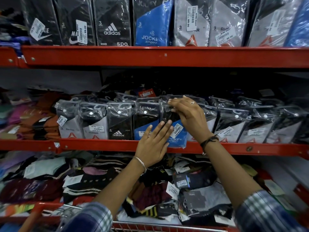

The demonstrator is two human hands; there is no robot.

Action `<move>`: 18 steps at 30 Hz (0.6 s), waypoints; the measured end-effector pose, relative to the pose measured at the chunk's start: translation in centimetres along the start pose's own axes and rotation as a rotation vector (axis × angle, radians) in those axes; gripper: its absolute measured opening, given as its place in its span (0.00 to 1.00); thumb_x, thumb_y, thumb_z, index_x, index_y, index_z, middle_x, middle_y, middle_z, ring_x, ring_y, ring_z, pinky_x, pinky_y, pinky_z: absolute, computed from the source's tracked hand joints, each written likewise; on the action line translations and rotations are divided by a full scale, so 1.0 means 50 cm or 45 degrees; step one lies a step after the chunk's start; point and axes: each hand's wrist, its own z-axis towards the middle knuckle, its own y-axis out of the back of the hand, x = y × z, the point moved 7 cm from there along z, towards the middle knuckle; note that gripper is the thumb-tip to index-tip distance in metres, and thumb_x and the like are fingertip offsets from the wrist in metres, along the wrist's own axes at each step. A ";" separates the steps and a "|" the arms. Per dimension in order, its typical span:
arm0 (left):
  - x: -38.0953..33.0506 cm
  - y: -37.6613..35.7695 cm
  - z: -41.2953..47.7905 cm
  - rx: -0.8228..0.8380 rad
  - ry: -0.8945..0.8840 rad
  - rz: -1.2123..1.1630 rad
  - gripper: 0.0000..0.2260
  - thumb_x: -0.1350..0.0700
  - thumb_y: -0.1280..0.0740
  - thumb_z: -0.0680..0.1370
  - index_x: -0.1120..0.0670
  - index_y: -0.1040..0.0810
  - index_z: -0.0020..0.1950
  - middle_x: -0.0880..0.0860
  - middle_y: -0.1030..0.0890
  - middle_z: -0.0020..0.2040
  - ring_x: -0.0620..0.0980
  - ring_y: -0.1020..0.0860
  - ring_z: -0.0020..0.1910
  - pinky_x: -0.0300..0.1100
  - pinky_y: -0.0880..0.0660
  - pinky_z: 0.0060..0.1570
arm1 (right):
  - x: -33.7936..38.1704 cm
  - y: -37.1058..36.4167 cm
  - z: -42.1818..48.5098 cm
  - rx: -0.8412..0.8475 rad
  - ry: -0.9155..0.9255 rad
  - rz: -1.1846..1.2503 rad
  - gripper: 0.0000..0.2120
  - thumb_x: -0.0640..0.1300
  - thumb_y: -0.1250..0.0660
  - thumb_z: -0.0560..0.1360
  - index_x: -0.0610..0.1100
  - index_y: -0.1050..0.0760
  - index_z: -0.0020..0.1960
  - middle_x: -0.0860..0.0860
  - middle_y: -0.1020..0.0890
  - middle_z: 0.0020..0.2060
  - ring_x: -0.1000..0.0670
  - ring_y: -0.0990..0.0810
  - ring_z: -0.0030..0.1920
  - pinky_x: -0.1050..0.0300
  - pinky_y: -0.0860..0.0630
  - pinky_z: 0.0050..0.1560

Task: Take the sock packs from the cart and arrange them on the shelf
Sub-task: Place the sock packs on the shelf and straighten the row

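Red shelving fills the frame; at centre the right hand (189,114) pinches a Jockey pack (175,133) (blue-fronted) into the middle shelf (100,144) row, the left hand (153,144) spread flat steadying it, so seating it upright looks next.

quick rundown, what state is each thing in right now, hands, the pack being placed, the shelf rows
right hand: gripping the top of the blue Jockey pack
left hand: open, flat against the pack's lower front
blue Jockey pack: upright, bottom overhanging the shelf edge, not yet seated
middle shelf row: packs upright, side by side
top shelf row: packs upright
bottom shelf socks: loose, jumbled
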 end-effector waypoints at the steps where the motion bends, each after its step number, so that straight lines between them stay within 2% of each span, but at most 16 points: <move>1: 0.002 0.000 0.000 0.003 0.019 0.008 0.28 0.47 0.51 0.80 0.54 0.59 0.75 0.51 0.66 0.75 0.49 0.59 0.75 0.51 0.64 0.72 | 0.002 0.000 0.003 -0.005 0.003 0.006 0.09 0.38 0.37 0.76 0.38 0.21 0.54 0.43 0.16 0.50 0.44 0.20 0.52 0.50 0.26 0.60; 4: 0.012 -0.012 -0.004 0.049 0.076 0.061 0.29 0.48 0.48 0.80 0.53 0.59 0.75 0.50 0.67 0.75 0.50 0.60 0.75 0.53 0.65 0.71 | 0.006 -0.012 0.009 0.017 0.011 0.070 0.10 0.38 0.39 0.76 0.38 0.20 0.52 0.43 0.16 0.49 0.46 0.21 0.53 0.48 0.26 0.61; 7: 0.024 -0.030 0.001 0.120 0.151 0.131 0.34 0.51 0.43 0.79 0.54 0.63 0.75 0.50 0.69 0.74 0.50 0.65 0.74 0.54 0.67 0.70 | -0.004 -0.035 0.014 0.104 0.010 0.128 0.09 0.34 0.38 0.76 0.38 0.21 0.52 0.44 0.16 0.49 0.47 0.21 0.55 0.48 0.32 0.68; 10: 0.016 -0.042 0.011 0.173 0.155 0.086 0.30 0.46 0.50 0.80 0.53 0.63 0.75 0.49 0.69 0.74 0.48 0.64 0.74 0.52 0.68 0.70 | -0.029 -0.052 0.006 0.189 -0.052 0.071 0.09 0.36 0.39 0.76 0.39 0.22 0.54 0.44 0.16 0.50 0.46 0.20 0.53 0.49 0.34 0.69; 12: 0.005 -0.055 0.010 0.233 0.140 0.041 0.29 0.42 0.53 0.80 0.53 0.60 0.76 0.49 0.64 0.76 0.47 0.60 0.74 0.50 0.68 0.70 | -0.044 -0.064 -0.011 0.246 -0.097 -0.065 0.10 0.36 0.36 0.76 0.39 0.24 0.57 0.44 0.17 0.51 0.45 0.19 0.52 0.48 0.34 0.69; 16: -0.008 -0.067 0.001 0.280 0.160 -0.015 0.28 0.40 0.60 0.80 0.54 0.51 0.76 0.51 0.51 0.77 0.47 0.54 0.75 0.50 0.65 0.71 | -0.037 -0.092 -0.049 0.364 -0.121 -0.347 0.24 0.37 0.31 0.73 0.40 0.32 0.67 0.43 0.23 0.64 0.46 0.25 0.63 0.44 0.40 0.70; 18: -0.013 -0.057 -0.001 0.255 0.132 -0.072 0.28 0.41 0.61 0.80 0.55 0.48 0.75 0.51 0.50 0.76 0.47 0.55 0.75 0.51 0.64 0.71 | -0.027 -0.094 -0.063 0.392 -0.122 -0.432 0.26 0.41 0.35 0.75 0.39 0.37 0.71 0.43 0.30 0.70 0.47 0.32 0.69 0.45 0.46 0.73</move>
